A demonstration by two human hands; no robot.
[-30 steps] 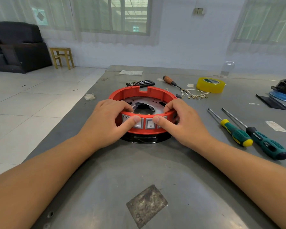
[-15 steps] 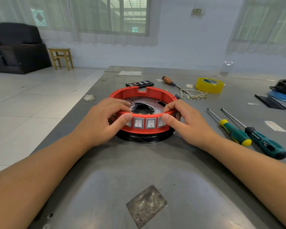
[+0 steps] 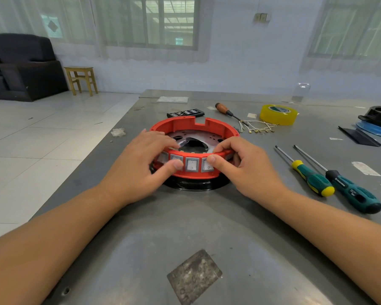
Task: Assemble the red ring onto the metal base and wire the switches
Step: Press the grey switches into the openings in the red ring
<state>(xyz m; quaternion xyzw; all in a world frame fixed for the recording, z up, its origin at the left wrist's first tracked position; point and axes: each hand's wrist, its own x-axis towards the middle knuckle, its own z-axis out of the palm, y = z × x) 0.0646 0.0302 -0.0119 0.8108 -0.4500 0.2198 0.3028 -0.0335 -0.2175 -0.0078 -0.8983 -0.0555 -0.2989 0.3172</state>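
The red ring (image 3: 185, 125) sits over the metal base (image 3: 216, 139) on a black part (image 3: 196, 186) in the middle of the table. A row of grey rocker switches (image 3: 192, 165) faces me in the ring's near wall. My left hand (image 3: 139, 166) grips the ring's near-left side, fingers over the rim and thumb pressed on a switch. My right hand (image 3: 242, 164) grips the near-right side the same way, thumb on another switch. A bundle of short wires (image 3: 259, 127) with brass terminals lies behind the ring to the right.
Two green-handled screwdrivers (image 3: 312, 179) (image 3: 352, 192) lie right of the ring. A wooden-handled screwdriver (image 3: 226, 111), a yellow tape roll (image 3: 278, 114), a black bit case (image 3: 185, 113) and black and blue parts (image 3: 378, 122) lie further back. The table's left edge (image 3: 110, 137) drops to the tiled floor.
Both thumbs shifted along the switch row: apart half a second ago, now back inward onto switches. Both hands stay on the ring's near side.
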